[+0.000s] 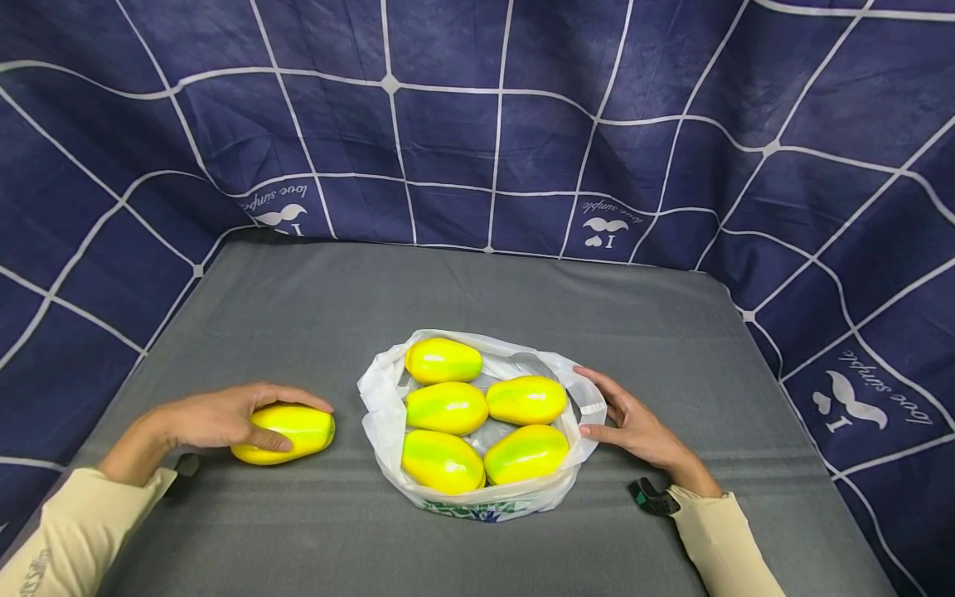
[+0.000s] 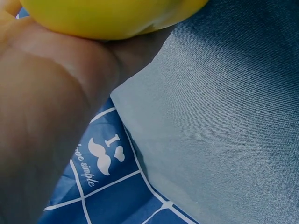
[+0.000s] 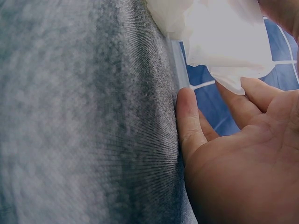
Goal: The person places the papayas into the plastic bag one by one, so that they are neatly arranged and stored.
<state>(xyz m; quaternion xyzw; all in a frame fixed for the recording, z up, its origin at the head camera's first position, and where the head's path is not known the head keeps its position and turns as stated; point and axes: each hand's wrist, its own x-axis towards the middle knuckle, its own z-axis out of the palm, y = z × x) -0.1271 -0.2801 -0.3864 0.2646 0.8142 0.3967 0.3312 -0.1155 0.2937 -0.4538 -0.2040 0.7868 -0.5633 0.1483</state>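
My left hand (image 1: 216,417) grips a glossy yellow papaya (image 1: 298,431) with a green tinge, fingers over its far side and thumb along its near side. The left wrist view has the same papaya (image 2: 117,18) at the top, against the palm. To its right stands a white plastic bag (image 1: 384,423), its mouth spread wide. Several like papayas (image 1: 448,408) lie inside it. At the bag's right rim is my right hand (image 1: 634,427), thumb and fingers spread apart beside the handle loop. In the right wrist view its straight fingers touch the white plastic (image 3: 229,42).
A grey cloth (image 1: 477,290) covers the table. Dark blue curtains (image 1: 448,133) with white grid lines rise behind it and along both sides. Printed lettering shows on the bag's front. A black strap (image 1: 652,497) is on my right wrist.
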